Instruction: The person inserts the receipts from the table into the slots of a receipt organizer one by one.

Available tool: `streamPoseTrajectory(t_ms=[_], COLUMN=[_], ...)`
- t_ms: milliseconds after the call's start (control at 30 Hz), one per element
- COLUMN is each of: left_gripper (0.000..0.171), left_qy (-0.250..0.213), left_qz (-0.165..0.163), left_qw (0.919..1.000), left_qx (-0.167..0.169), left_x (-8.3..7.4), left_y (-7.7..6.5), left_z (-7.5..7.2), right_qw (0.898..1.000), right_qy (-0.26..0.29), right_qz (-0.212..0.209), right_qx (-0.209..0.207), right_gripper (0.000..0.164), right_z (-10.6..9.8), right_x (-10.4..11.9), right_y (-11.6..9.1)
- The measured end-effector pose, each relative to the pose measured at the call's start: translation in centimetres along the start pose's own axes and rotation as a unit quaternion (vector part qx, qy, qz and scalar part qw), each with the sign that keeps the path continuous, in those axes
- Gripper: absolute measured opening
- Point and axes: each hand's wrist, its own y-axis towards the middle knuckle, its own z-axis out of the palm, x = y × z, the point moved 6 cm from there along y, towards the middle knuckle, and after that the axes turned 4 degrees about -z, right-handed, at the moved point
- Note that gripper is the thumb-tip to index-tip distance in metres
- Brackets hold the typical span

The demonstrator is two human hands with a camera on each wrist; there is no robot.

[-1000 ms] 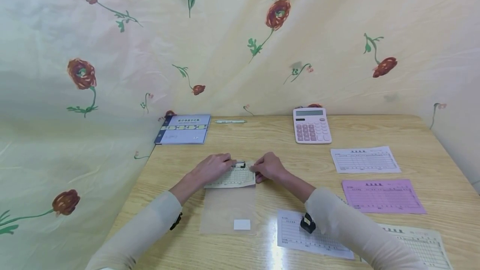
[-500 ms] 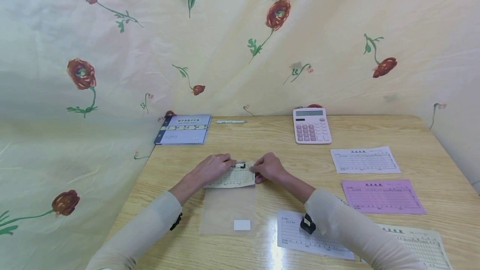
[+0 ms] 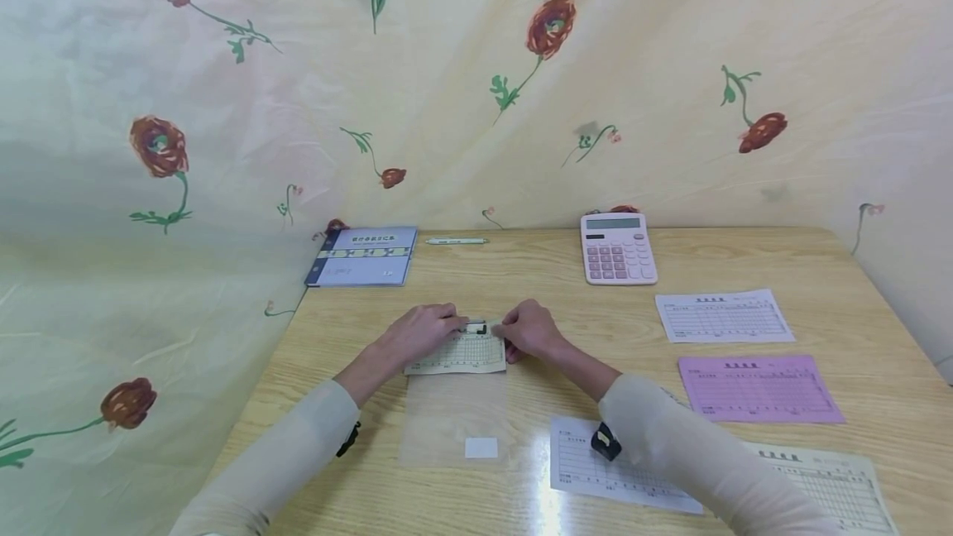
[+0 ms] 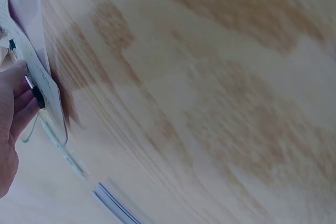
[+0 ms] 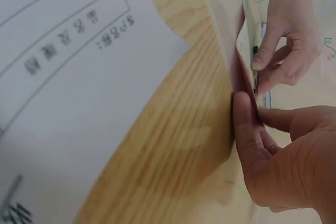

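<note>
A pale green printed form (image 3: 469, 354) lies over the upper part of a translucent sheet (image 3: 439, 420) that has a white label (image 3: 481, 447) low down. A metal clip with black ends (image 3: 476, 327) sits at the form's top edge. My left hand (image 3: 424, 331) pinches this clip between thumb and fingers, as the left wrist view shows at the clip's black end (image 4: 38, 97). On the other side, my right hand (image 3: 532, 329) pinches the right edge of the form and the sheet beneath, with its thumb and fingers on opposite faces in the right wrist view.
White forms (image 3: 725, 317) (image 3: 581, 461), a purple form (image 3: 759, 389) and another green form (image 3: 834, 486) lie to the right, one partly under my right sleeve. A blue book (image 3: 365, 256), a pen (image 3: 457, 241) and a pink calculator (image 3: 618, 251) stand along the back.
My right hand has shifted slightly left and away from me, and the form's lower right edge sits a little flatter. My left hand stays at the clip.
</note>
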Motion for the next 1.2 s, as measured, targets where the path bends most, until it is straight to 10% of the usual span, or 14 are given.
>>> streamPoseTrajectory(t_ms=[467,1200], left_gripper=[0.034,0.033], left_qy=[0.121,0.057], left_qz=[0.059,0.036], left_qw=[0.9907,0.9976], left_qx=[0.021,0.015], left_x=[-0.84,-0.39], left_y=[-0.26,-0.31], left_z=[0.32,0.41], right_qw=[0.999,0.999], right_qy=[-0.008,0.019], right_qz=[-0.016,0.011], right_qx=[-0.041,-0.031], right_gripper=[0.016,0.019], right_z=[0.06,0.04], right_x=[-0.4,-0.77], right_y=[0.14,0.18])
